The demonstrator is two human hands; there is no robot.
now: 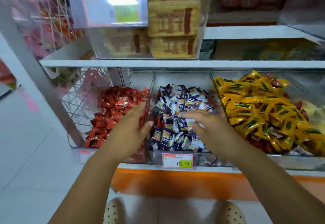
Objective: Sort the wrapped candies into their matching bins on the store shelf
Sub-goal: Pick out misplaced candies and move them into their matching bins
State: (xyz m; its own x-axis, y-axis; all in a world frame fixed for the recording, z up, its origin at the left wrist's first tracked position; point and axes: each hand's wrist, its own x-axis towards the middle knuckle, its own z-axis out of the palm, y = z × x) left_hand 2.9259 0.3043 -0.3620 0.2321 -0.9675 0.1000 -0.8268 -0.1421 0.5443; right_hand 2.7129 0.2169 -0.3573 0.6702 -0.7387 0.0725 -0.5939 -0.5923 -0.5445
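Three clear bins stand side by side on the lower shelf. The left bin holds red wrapped candies (112, 107), the middle bin blue-and-white candies (177, 100), the right bin yellow candies (255, 107) with a few red ones mixed in. My left hand (131, 128) hovers over the divider between the red and blue bins, fingers straight, nothing visibly held. My right hand (205, 127) lies flat over the blue-and-white pile, fingers extended and blurred; whether it holds a candy is hidden.
A price tag (177, 160) hangs on the middle bin's front. Above the white shelf edge (158, 64) stands a clear box of tan biscuit packs (173, 21). A wire rack (82, 100) stands at the left. An orange base strip (175, 183) runs below.
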